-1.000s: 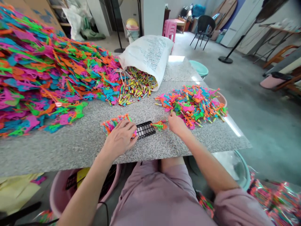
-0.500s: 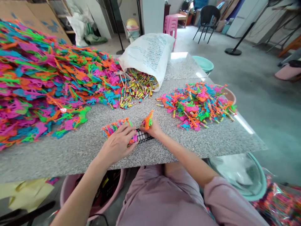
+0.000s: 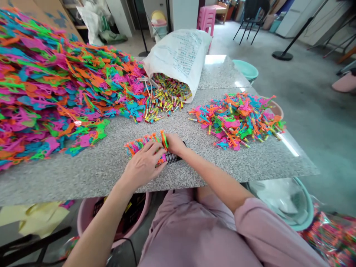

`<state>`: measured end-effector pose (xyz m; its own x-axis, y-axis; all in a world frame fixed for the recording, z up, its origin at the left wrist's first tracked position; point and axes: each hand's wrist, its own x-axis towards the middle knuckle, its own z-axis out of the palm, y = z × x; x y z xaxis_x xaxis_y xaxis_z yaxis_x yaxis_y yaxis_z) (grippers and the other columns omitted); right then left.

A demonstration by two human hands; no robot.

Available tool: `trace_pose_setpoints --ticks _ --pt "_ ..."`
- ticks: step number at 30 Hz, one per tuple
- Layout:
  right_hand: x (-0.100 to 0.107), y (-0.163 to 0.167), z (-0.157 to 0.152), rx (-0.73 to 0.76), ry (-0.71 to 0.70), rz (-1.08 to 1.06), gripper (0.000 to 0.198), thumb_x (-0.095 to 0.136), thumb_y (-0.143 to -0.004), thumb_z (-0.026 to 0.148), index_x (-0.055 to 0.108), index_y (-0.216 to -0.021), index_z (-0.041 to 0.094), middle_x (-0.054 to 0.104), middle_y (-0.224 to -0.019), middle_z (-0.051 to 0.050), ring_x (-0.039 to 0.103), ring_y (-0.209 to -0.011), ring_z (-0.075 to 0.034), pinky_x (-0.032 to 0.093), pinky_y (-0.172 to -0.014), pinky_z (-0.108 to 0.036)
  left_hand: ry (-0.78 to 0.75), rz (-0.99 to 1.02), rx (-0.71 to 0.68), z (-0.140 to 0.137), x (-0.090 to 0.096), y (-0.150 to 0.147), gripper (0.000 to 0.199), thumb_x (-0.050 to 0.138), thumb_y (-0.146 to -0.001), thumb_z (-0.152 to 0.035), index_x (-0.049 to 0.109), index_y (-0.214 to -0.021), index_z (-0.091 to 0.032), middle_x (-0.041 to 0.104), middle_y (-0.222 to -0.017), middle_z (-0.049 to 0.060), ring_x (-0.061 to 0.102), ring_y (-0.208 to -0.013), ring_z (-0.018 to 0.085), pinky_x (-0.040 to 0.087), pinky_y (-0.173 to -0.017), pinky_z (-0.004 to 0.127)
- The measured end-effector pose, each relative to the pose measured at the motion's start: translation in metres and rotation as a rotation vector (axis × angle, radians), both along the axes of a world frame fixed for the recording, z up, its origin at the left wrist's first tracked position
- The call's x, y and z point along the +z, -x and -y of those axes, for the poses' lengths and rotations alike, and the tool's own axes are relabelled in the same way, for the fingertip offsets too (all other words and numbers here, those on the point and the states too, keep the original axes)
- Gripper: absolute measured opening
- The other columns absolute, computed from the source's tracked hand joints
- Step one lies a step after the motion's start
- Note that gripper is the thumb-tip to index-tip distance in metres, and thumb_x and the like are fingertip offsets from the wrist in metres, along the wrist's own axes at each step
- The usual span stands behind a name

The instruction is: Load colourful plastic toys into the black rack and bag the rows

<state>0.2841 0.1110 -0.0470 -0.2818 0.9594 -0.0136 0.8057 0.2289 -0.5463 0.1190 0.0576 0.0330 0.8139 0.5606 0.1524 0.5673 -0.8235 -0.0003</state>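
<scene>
Resting my left hand [image 3: 146, 163] over one black rack [image 3: 172, 158] mid-frame (can't tell if it's gripping), guessing I'm at the placing step, right hand [image 3: 174, 144] pinching orange-and-green bits [image 3: 164, 139] too bunched to count, so next wants precision, with one smaller heap [image 3: 236, 119] right, one bigger heap [image 3: 58, 89] left, one white sack [image 3: 179, 50] upper centre.

Speckled grey tabletop [image 3: 91, 174] across mid-frame. 2 heaps of bright plastic pieces [image 3: 41, 111]: larger heap [image 3: 61, 81] upper left, smaller heap [image 3: 239, 118] right of centre. White sack [image 3: 178, 52] upper centre, small banded tubes [image 3: 164, 100] strewn at its mouth. Black grid rack [image 3: 172, 158] at centre.
</scene>
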Motion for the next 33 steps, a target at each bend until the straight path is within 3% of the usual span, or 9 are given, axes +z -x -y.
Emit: trace_pose_setpoints --ticks 7,13,17,21,24,28,31,33 --pt "-0.019 -0.004 0.006 -0.057 0.001 -0.108 0.019 0.062 -0.084 0.025 0.069 -0.099 0.018 0.074 -0.089 -0.004 0.068 -0.085 -0.020 0.042 -0.071 -0.023 -0.028 0.017 -0.029 -0.002 -0.001 0.000 0.022 0.055 -0.092 -0.028 0.064 -0.106 -0.014 0.060 -0.111 0.013 0.055 -0.110 0.030 0.052 -0.096 0.046" --pt "0.004 0.000 -0.010 0.005 0.037 0.074 0.022 0.057 -0.089 0.028 0.071 -0.101 0.016 0.074 -0.096 -0.011 0.068 -0.091 -0.024 0.046 -0.077 -0.027 0.027 0.067 -0.021 -0.002 -0.003 0.003 0.025 0.056 -0.091 -0.027 0.065 -0.111 -0.015 0.062 -0.115 0.013 0.055 -0.114 0.030 0.049 -0.101 0.048" --pt "0.012 0.005 -0.018 0.056 0.070 0.120 0.021 0.055 -0.090 0.026 0.070 -0.101 0.016 0.073 -0.097 -0.011 0.067 -0.092 -0.025 0.047 -0.080 -0.028 0.064 0.070 -0.048 -0.004 -0.005 0.004 0.029 0.053 -0.094 -0.026 0.063 -0.120 -0.020 0.064 -0.126 0.009 0.052 -0.121 0.029 0.046 -0.104 0.048" --pt "0.005 0.006 -0.001 0.029 0.044 0.061 0.018 0.055 -0.090 0.025 0.068 -0.102 0.020 0.073 -0.096 -0.008 0.067 -0.095 -0.024 0.048 -0.082 -0.029 0.080 0.014 -0.027 -0.005 -0.003 0.001 0.021 0.055 -0.093 -0.030 0.065 -0.108 -0.021 0.069 -0.108 0.008 0.053 -0.114 0.030 0.047 -0.099 0.049" --pt "0.001 -0.020 0.019 -0.168 -0.023 0.035 0.025 0.055 -0.092 0.026 0.061 -0.115 0.021 0.071 -0.106 -0.008 0.065 -0.102 -0.022 0.048 -0.086 -0.029 0.070 0.008 -0.014 -0.005 -0.001 0.001 0.019 0.055 -0.092 -0.031 0.065 -0.105 -0.019 0.069 -0.106 0.008 0.053 -0.111 0.030 0.048 -0.096 0.048" --pt "0.008 -0.096 0.025 -0.761 -0.059 0.242 0.037 0.055 -0.093 0.026 0.053 -0.127 0.012 0.064 -0.120 -0.021 0.064 -0.108 -0.027 0.050 -0.085 -0.033 0.069 0.007 -0.045 -0.005 0.000 0.001 0.019 0.055 -0.093 -0.028 0.064 -0.106 -0.019 0.068 -0.109 0.009 0.053 -0.113 0.028 0.048 -0.097 0.047" --pt "0.014 -0.143 0.017 -0.846 0.042 0.340 0.036 0.057 -0.090 0.018 0.055 -0.124 0.006 0.067 -0.110 -0.024 0.068 -0.099 -0.027 0.050 -0.080 -0.031 0.041 -0.008 -0.029 -0.003 0.002 -0.003 0.016 0.057 -0.091 -0.027 0.065 -0.102 -0.018 0.068 -0.108 0.010 0.055 -0.110 0.029 0.049 -0.094 0.048" --pt "0.016 -0.160 0.015 -0.814 0.125 0.308 0.026 0.063 -0.085 0.019 0.064 -0.108 0.008 0.070 -0.095 -0.018 0.069 -0.090 -0.025 0.048 -0.072 -0.027 -0.009 -0.013 -0.026 -0.001 0.003 -0.007 0.013 0.058 -0.090 -0.025 0.066 -0.096 -0.017 0.067 -0.110 0.013 0.057 -0.107 0.030 0.050 -0.092 0.049"
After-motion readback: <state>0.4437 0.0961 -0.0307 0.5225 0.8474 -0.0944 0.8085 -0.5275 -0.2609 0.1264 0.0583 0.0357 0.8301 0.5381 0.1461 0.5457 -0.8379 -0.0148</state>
